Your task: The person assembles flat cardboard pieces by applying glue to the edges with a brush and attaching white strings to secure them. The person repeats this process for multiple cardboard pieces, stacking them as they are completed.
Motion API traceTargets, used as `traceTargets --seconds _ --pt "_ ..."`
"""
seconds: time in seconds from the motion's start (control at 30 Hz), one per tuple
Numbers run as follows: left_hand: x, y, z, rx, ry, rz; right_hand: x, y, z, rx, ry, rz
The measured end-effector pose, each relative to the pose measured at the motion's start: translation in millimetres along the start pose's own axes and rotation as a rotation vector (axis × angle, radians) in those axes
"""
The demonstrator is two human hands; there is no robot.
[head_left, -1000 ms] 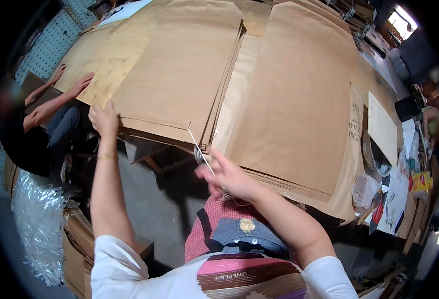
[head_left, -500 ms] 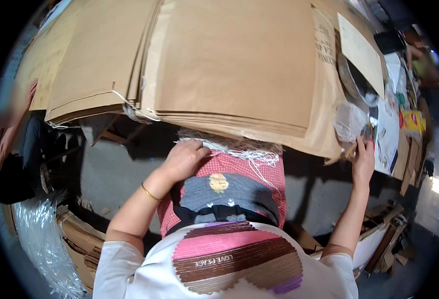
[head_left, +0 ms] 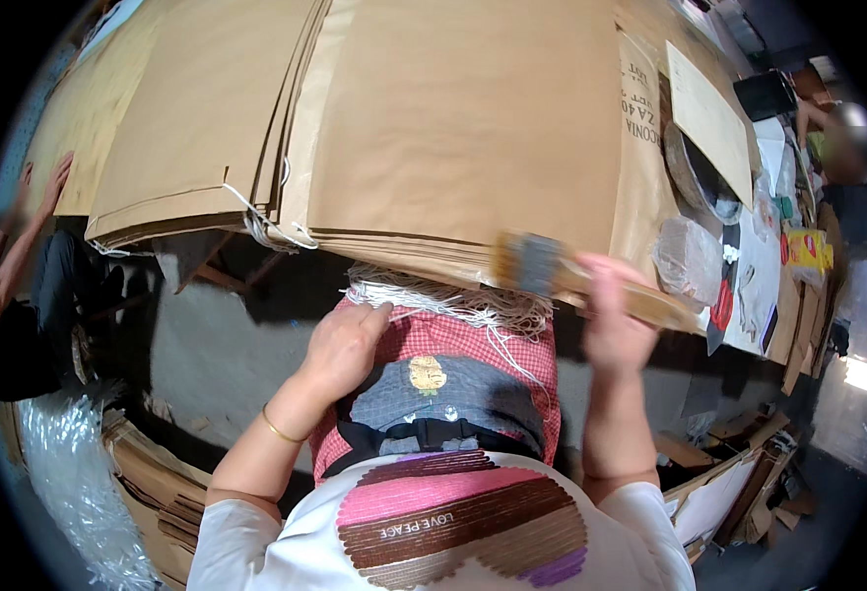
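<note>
Right hand (head_left: 619,320) grips the handle of a wide brush (head_left: 538,265), blurred, its bristles pointing leftward at the near edge of the brown paper stack (head_left: 463,118) ahead of both hands. Left hand (head_left: 343,347), fingers curled, lies over the red checked cloth (head_left: 429,337), beside a bundle of white string (head_left: 473,303); whether it pinches anything, I cannot tell. Beyond the right hand sits a clear plastic bag (head_left: 688,258).
</note>
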State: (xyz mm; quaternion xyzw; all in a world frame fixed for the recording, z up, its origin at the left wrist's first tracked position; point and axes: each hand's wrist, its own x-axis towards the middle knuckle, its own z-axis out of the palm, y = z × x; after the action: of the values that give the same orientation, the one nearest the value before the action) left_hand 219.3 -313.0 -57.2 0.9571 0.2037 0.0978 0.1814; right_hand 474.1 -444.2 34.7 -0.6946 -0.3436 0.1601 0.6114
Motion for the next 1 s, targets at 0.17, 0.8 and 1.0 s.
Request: traceTargets --seconds 0.17,0.8,1.0 --pt "17 1 -40 0.218 0.202 -0.044 27 4 99 0.000 -0.234 -0.171" --pt "59 -5 -30 0.325 -0.092 -0.206 62 40 5 -1.044 -0.085 -0.278" --pt "62 -1 -34 0.339 -0.085 -0.242 70 39 -26 -0.145 0.027 0.182"
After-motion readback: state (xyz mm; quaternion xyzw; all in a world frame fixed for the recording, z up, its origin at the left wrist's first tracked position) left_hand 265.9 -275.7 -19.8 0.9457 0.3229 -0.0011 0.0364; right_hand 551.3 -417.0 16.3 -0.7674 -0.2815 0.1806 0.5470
